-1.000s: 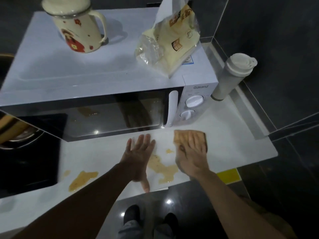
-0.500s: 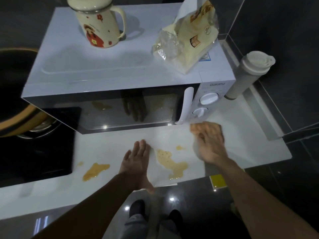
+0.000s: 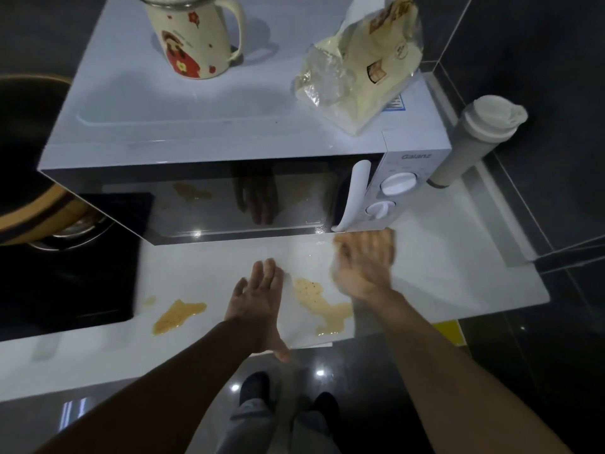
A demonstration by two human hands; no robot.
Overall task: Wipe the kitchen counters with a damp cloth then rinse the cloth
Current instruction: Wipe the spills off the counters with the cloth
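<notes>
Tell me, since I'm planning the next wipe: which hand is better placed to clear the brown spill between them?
Right hand: it presses the cloth flat beside the spill. The left hand rests bare on the counter, holding nothing.

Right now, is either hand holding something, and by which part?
Nothing is gripped. The right hand presses flat on top of the orange cloth, covering most of it, on the counter. The left hand rests flat on the counter, empty.

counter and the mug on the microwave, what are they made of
Counter: probably smooth white stone or laminate; it looks glossy and the spills pool on top. Mug: likely glazed ceramic or enamelled metal; cream sheen with printed figure.
</notes>
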